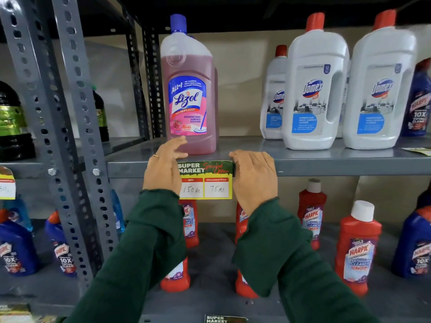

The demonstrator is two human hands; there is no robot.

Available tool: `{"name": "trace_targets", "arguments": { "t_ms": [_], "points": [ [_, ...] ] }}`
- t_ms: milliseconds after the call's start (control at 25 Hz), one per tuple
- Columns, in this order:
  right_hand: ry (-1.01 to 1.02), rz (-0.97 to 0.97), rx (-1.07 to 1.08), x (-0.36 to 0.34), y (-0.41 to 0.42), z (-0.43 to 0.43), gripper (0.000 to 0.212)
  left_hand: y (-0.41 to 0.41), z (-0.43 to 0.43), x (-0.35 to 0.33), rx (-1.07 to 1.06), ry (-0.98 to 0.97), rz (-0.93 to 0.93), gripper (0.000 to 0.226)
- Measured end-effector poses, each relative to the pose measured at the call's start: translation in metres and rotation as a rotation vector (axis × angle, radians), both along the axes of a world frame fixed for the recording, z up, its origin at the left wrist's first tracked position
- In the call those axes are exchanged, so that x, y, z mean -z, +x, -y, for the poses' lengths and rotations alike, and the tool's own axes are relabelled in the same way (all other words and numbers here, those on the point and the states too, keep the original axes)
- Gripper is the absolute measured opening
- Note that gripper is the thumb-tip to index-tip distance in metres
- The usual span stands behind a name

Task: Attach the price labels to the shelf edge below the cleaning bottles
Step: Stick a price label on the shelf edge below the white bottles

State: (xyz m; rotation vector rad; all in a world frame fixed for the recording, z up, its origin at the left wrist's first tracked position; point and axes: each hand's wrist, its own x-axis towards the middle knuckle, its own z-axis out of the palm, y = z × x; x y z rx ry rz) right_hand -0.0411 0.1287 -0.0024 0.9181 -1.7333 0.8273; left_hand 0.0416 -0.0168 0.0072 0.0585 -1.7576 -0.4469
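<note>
A yellow and green price label (pixel 206 180), reading 150 and 75, hangs on the grey shelf edge (pixel 326 167) right below the pink Lizol bottle (pixel 190 89). My left hand (pixel 162 169) presses flat on the label's left end, fingers reaching onto the shelf top by the bottle's base. My right hand (pixel 253 177) presses on the label's right end, fingers curled over the shelf lip. Both sleeves are dark green.
White Domex bottles (pixel 314 89) stand on the same shelf to the right, with another label (pixel 418 150) lying flat on the shelf top beyond them. Red Harpic bottles (pixel 358 248) fill the shelf below. A perforated grey upright (pixel 77 141) stands left. Another label (pixel 224 319) hangs on the bottom shelf edge.
</note>
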Motion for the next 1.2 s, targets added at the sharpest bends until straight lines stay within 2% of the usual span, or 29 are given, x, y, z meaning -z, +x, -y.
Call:
{"name": "trace_targets", "arguments": {
  "t_ms": [80,200,280,480,600,720,800,840,920,1000,1040,1120,1200],
  "points": [
    [-0.053,0.058,-0.109,-0.004,-0.001,-0.009,0.018,-0.005,-0.015,-0.006,-0.046,0.001,-0.052,0.036],
    [-0.164,0.218,-0.361,-0.011,-0.009,-0.044,0.019,-0.025,-0.063,-0.016,-0.074,-0.178,-0.068,0.033],
    [-0.247,0.212,-0.367,-0.019,-0.021,-0.080,0.017,-0.045,-0.106,-0.019,-0.067,-0.241,-0.049,0.034],
    [-0.405,0.188,-0.091,-0.049,-0.081,-0.197,0.005,-0.103,-0.216,-0.018,0.021,-0.337,0.021,0.029],
    [-0.359,0.255,0.290,-0.061,-0.125,-0.260,0.020,-0.137,-0.267,-0.010,-0.025,-0.395,0.092,0.032],
    [-0.066,0.604,0.588,-0.061,-0.157,-0.303,0.046,-0.159,-0.291,0.003,-0.209,-0.380,0.197,0.035],
    [0.078,0.843,0.657,-0.059,-0.165,-0.319,0.055,-0.167,-0.292,0.009,-0.318,-0.401,0.224,0.032],
    [0.106,0.871,0.654,-0.058,-0.168,-0.323,0.056,-0.170,-0.291,0.011,-0.351,-0.414,0.216,0.031],
    [0.040,0.718,0.599,-0.057,-0.172,-0.330,0.048,-0.172,-0.288,0.012,-0.391,-0.427,0.184,0.029],
    [-0.194,0.520,0.365,-0.052,-0.173,-0.334,0.029,-0.171,-0.290,0.014,-0.386,-0.407,0.169,0.030],
    [-0.328,0.506,0.172,-0.048,-0.169,-0.336,0.024,-0.170,-0.293,0.014,-0.373,-0.383,0.169,0.032],
    [-0.490,0.564,-0.182,-0.042,-0.161,-0.337,0.029,-0.166,-0.297,0.011,-0.301,-0.278,0.192,0.038],
    [-0.419,0.582,-0.379,-0.035,-0.153,-0.335,0.038,-0.161,-0.297,0.003,-0.102,-0.098,0.205,0.039]
  ]
}}
